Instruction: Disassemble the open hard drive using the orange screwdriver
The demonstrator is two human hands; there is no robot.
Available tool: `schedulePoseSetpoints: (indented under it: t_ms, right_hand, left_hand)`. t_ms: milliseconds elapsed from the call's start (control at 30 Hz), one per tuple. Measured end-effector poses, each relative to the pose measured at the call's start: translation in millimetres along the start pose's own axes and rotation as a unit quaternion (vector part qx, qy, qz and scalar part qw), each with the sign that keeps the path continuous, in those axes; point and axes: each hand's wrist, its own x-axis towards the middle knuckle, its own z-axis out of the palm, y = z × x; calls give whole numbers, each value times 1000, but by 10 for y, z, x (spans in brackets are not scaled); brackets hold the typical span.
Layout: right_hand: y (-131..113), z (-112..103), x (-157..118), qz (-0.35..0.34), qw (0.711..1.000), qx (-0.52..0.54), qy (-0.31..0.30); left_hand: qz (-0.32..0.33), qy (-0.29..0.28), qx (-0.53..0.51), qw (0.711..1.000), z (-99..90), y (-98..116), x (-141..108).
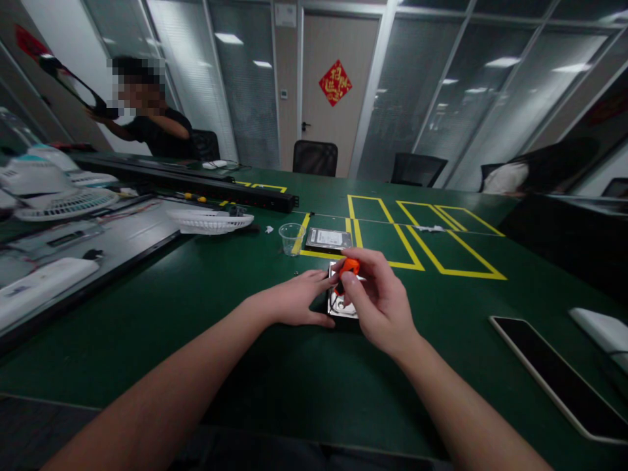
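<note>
A hard drive [347,309] with a shiny metal face lies on the green table in front of me. My left hand [297,297] grips it from the left, thumb at its near edge and fingers reaching across its far part. In my right hand [380,297], closed above the drive, is a screwdriver [350,265] with an orange and black handle. Its shaft points down at the drive's face; whether the tip sits in a screw I cannot tell. Just beyond lies a second hard drive [328,239] with a white label, beside a clear plastic cup [291,239].
Yellow tape rectangles [409,247] mark the green table [235,386]. A phone-like black slab [554,373] lies at right, near a white device [601,330]. Fan parts [210,221] and a large metal panel [142,226] fill the left. Across the table sits a person [164,134] holding something long.
</note>
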Motion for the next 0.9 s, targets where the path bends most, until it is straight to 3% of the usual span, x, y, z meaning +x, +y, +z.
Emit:
schedulePoseSetpoints:
  t_ms: [900]
  right_hand:
    - [-4, -9, 7, -5, 1000, -11, -5]
  left_hand:
    - [18, 9, 0, 1000, 17, -25, 9]
